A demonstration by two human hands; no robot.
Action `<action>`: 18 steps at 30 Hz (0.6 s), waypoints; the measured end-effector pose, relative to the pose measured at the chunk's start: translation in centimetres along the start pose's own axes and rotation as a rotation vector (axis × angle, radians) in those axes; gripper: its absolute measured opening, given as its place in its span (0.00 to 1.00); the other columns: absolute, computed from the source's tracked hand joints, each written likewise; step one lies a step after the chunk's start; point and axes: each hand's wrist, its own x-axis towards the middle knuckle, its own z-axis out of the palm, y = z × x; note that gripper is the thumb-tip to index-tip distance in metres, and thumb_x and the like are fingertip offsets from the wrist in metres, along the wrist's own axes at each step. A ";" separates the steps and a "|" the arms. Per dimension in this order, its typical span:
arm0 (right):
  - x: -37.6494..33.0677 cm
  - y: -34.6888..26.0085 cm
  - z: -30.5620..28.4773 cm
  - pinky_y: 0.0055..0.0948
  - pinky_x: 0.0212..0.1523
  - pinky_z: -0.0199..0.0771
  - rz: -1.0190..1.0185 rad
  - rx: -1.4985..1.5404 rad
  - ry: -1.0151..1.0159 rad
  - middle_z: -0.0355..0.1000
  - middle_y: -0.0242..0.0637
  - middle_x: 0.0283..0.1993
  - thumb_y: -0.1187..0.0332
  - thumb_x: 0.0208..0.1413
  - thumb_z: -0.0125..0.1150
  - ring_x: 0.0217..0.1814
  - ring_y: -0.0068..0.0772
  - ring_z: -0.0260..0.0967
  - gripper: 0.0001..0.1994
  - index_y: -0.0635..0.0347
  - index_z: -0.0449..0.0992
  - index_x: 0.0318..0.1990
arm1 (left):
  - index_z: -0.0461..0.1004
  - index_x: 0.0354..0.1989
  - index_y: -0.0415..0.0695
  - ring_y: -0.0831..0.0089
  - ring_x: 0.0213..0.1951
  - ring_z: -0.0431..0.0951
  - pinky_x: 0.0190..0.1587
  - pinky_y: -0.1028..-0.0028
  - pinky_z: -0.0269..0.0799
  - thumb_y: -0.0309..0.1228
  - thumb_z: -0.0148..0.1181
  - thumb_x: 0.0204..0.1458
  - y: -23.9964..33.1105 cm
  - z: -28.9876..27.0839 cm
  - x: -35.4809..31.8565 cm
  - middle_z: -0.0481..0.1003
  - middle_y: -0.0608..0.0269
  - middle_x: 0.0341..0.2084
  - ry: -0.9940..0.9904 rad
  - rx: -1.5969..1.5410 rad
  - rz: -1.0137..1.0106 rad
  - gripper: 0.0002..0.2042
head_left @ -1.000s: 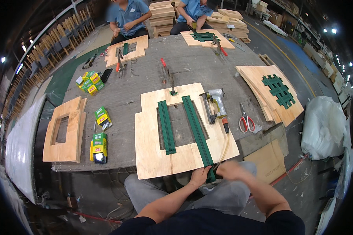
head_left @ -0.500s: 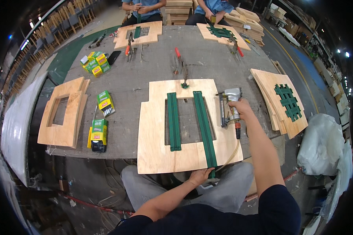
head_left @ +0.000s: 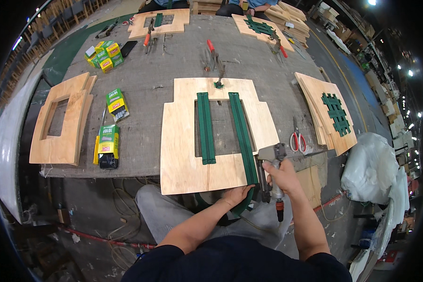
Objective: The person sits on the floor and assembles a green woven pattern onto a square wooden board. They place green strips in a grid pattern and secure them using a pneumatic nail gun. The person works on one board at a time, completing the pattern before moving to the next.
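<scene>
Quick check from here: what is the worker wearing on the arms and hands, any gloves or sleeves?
No gloves: both the left hand and right hand are bare. The forearms are bare too; dark navy short sleeves end near the elbows. No watch, rings or markings are visible.

Small green-and-yellow boxes on the grey workbench [head_left: 174,70]: a cluster of boxes [head_left: 103,55] at far left, one tilted box [head_left: 117,104] nearer, one long box [head_left: 107,141] beside the stacked plywood frames [head_left: 61,120].
</scene>
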 end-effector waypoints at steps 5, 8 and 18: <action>-0.3 0.0 1.7 0.23 0.17 0.66 -0.008 -0.119 -0.039 0.74 0.31 0.29 0.67 0.63 0.66 0.19 0.18 0.67 0.13 0.65 0.75 0.49 | 0.81 0.53 0.50 0.47 0.51 0.78 0.55 0.55 0.73 0.46 0.53 0.67 -0.3 -0.3 -0.1 0.80 0.51 0.49 0.078 0.042 0.107 0.17; -0.2 0.4 1.8 0.23 0.17 0.66 -0.041 -0.123 -0.056 0.74 0.30 0.28 0.68 0.63 0.66 0.18 0.18 0.66 0.13 0.65 0.75 0.50 | 0.81 0.53 0.52 0.47 0.52 0.78 0.56 0.54 0.72 0.46 0.53 0.67 -0.1 -0.3 0.0 0.79 0.51 0.50 0.046 0.022 0.074 0.17; -1.2 -0.1 4.0 0.24 0.17 0.65 -0.067 -0.132 -0.085 0.73 0.29 0.26 0.67 0.62 0.66 0.17 0.19 0.66 0.14 0.65 0.74 0.49 | 0.77 0.57 0.48 0.45 0.54 0.75 0.58 0.51 0.69 0.43 0.52 0.67 -0.3 -0.2 -0.2 0.78 0.48 0.50 0.056 0.089 0.062 0.17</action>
